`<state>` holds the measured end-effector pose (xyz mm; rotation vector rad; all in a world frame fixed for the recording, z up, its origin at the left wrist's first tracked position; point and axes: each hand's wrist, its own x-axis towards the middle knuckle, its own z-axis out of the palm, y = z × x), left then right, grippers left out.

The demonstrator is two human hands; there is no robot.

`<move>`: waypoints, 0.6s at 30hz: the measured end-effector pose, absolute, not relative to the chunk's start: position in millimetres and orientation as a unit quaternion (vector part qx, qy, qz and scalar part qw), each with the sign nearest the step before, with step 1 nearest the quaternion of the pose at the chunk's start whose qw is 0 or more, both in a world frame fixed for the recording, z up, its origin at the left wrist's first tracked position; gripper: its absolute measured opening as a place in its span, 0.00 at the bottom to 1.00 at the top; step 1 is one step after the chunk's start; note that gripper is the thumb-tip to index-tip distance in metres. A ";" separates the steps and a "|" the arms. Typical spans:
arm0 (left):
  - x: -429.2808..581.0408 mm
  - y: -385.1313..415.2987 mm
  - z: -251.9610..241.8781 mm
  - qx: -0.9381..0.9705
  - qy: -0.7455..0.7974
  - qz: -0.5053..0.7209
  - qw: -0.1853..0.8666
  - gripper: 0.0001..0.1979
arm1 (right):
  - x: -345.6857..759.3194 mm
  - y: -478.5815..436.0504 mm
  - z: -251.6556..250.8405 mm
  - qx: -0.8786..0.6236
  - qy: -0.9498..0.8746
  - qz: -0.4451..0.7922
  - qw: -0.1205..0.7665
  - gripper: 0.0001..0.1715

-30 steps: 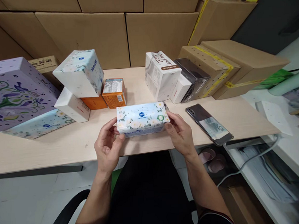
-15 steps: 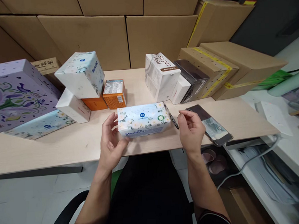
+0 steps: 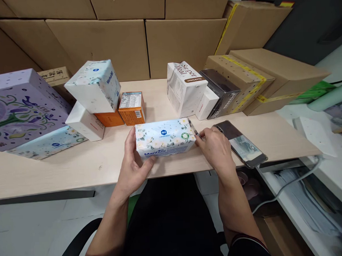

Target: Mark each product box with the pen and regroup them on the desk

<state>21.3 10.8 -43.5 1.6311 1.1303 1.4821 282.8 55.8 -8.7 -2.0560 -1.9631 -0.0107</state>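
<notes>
A blue-and-white floral tissue pack (image 3: 165, 134) lies in front of me on the table. My left hand (image 3: 132, 160) holds its left end, thumb on the front face and fingers behind the left side. Along the pack's right end lies a dark pen (image 3: 194, 127). My right hand (image 3: 217, 148) pinches the pen's near end between thumb and forefinger, close to the pack's right corner. Part of the pen is hidden by my fingers. Just right of that hand rests a phone (image 3: 243, 145) in a clear case, with a banknote (image 3: 246, 147) showing on it.
An orange box (image 3: 132, 109), a white box (image 3: 86, 123) and another floral pack (image 3: 92, 86) stand back left, beside a large purple box (image 3: 23, 109). A Super Meal box (image 3: 184, 89), a dark box (image 3: 220, 89) and cartons (image 3: 282, 72) stand back right. Stacked cartons (image 3: 98, 47) wall the table's (image 3: 75, 171) rear.
My right hand has moved left and taken the near end of the pen. My left hand has closed in on the tissue pack's left end, its thumb further along the front.
</notes>
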 end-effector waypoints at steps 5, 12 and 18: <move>23.1 9.8 -44.1 0.619 0.422 0.570 0.337 0.48 | 289.2 60.1 -17.6 -0.699 -0.668 0.050 0.250 0.11; 22.5 5.9 -39.1 0.682 0.430 0.529 0.265 0.41 | 291.4 60.6 -23.3 -0.609 -0.479 0.173 0.608 0.14; 24.0 4.6 -38.3 0.721 0.439 0.507 0.175 0.37 | 283.9 55.2 0.2 -0.442 -0.380 0.231 0.779 0.10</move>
